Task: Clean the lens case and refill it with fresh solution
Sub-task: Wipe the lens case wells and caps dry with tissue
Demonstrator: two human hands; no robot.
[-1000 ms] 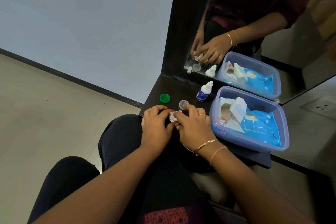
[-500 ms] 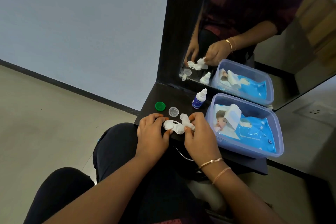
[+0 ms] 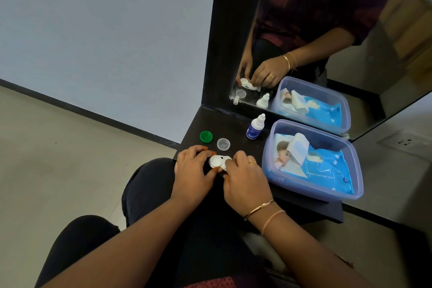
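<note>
- left hand (image 3: 191,170) and right hand (image 3: 245,182) meet at centre frame, both gripping one white lens case (image 3: 217,161); left fingers curl onto its left end, right fingertips pinch its right end, possibly with a white wipe, can't tell
- case sits at the near edge of the black shelf (image 3: 233,124); one round well faces up, second well hidden under the right fingers
- right hand: 1 ring (image 3: 252,162), 2 bangles (image 3: 264,211) on the wrist
- 2 loose caps just above the hands: 1 green cap (image 3: 206,136); 1 clear cap (image 3: 223,144) right of it; apart from each other
- 1 solution bottle (image 3: 254,127), upright, white nozzle, blue label, text too small to read; stands between the caps and the tub
- 1 clear blue plastic tub (image 3: 350,184), right of frame, touching nothing but the shelf; holds 1 blue wet wipes pack (image 3: 327,166), flap lifted; print reads roughly "BABY WET WIPES", brand word unclear
- mirror (image 3: 327,30), upper right, repeats hands, case, bottle, tub
</note>
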